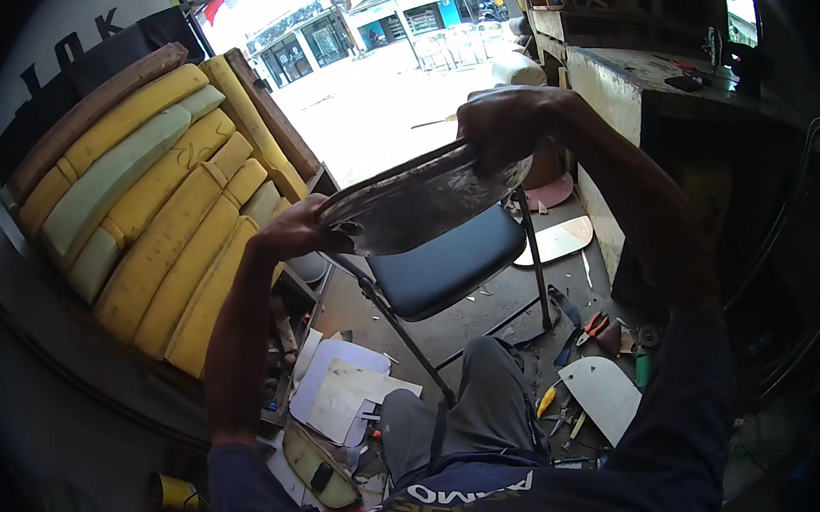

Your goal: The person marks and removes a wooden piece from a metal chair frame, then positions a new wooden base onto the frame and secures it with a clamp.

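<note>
Cushions (159,238), mostly yellow with a few pale green, stand packed side by side at the person's left. Next in size, a folding chair (452,264) with a black seat stands on the floor (349,314) ahead. Raised in the air over that seat is a curved panel (403,213), greyish with a dark rim, its right end higher in view. Holding it up by both ends seems to be the step in hand; any move from here would call for keeping the two ends steady together. A white board (602,398) lies at the right. Each grip is closed: the left hand (290,229) on the panel's left end, the right hand (510,120) fisted at its far right end. Red-handled pliers (595,328) lie near the board.
</note>
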### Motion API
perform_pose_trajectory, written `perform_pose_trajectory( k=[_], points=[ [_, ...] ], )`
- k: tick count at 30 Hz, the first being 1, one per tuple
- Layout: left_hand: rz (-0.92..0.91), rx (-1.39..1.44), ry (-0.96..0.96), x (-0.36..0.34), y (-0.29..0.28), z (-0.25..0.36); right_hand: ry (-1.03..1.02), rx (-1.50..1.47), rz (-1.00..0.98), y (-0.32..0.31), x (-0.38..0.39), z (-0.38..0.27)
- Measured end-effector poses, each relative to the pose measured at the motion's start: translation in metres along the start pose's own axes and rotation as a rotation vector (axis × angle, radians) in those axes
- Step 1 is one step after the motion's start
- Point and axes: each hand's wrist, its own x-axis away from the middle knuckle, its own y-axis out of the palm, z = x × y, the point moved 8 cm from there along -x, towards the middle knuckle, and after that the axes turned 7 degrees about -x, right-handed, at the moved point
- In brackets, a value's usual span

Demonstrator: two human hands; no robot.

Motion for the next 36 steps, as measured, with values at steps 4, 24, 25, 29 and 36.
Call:
perform_pose_trajectory(
  k=[4, 24, 25, 29, 36],
  points=[
    [-0.028, -0.349, 0.052, 0.001, -0.012, 0.063, -0.011, 0.044, 0.027, -0.005, 0.007, -0.009],
    [0.073, -0.578, -0.098, -0.064, 0.011, 0.122, -0.277, -0.435, 1.407, 0.046, 0.133, 0.052],
    [0.078, -0.592, -0.051, -0.065, 0.011, 0.128, -0.068, -0.728, 1.522, 0.100, 0.151, 0.086],
    [0.069, -0.481, 0.020, -0.070, 0.012, 0.128, 0.890, -1.129, 1.403, 0.385, 0.175, 0.155],
    [0.089, -0.541, -0.041, -0.064, 0.015, 0.138, 0.612, -1.286, 1.270, 0.380, 0.132, 0.098]
  ],
)
